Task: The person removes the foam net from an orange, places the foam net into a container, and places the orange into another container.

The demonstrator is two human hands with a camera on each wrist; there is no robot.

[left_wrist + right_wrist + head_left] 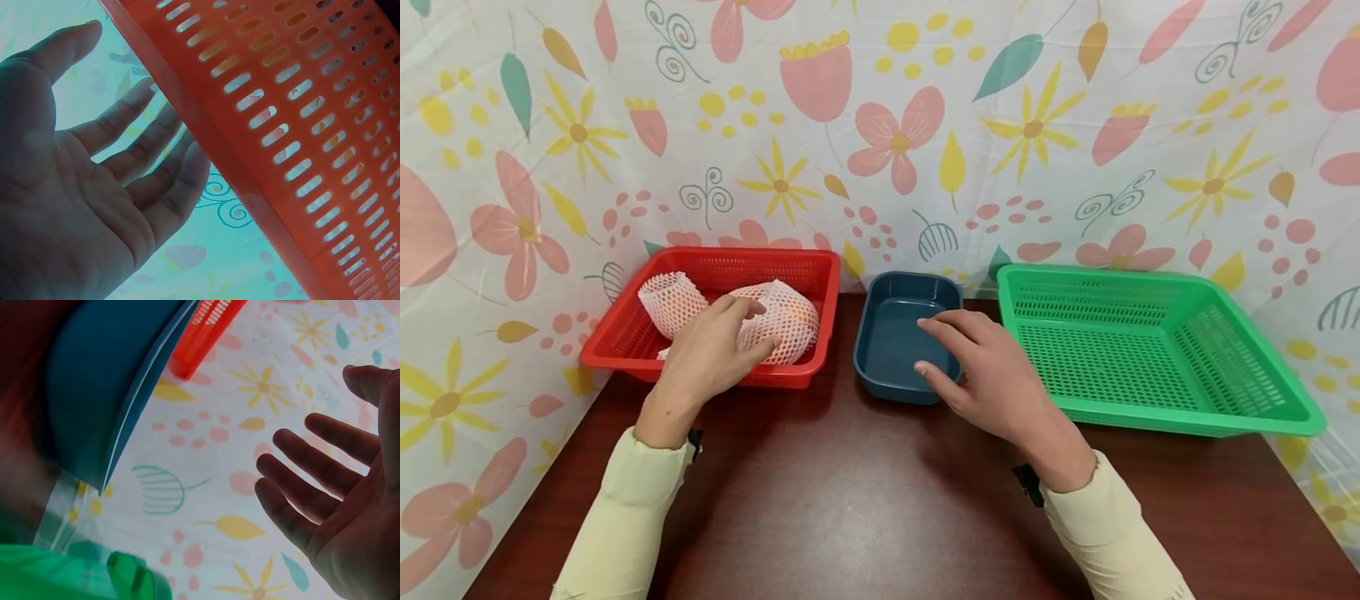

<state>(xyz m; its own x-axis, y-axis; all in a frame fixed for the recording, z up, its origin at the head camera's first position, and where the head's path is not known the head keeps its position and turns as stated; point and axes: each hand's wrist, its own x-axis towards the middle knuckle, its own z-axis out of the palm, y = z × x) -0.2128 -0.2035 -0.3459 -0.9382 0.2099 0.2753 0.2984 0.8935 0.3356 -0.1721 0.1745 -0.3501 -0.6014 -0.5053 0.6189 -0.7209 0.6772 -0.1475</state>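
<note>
Over the front of the red basket point(775, 379) hovers my left hand point(711, 346), fingers loosely bent and nothing in them. Inside that basket lie things wrapped in white foam netting: one point(672, 304) at the left, a rounder one point(793, 321) at the right, partly behind my hand. My right hand point(981, 371) hangs above the right side of the dark blue tray point(891, 342), thumb and fingers spread and holding nothing. In the right wrist view the palm and relaxed fingers point(300, 453) show bare. The left wrist view shows an unfilled palm beside the red basket's rim.
A green basket point(1112, 367) with slotted walls stands at the right, its perforated bottom visible. All three containers sit on a dark brown table point(850, 500). Close behind them hangs a white curtain point(895, 208) printed with flowers and leaves, which also runs along the left side.
</note>
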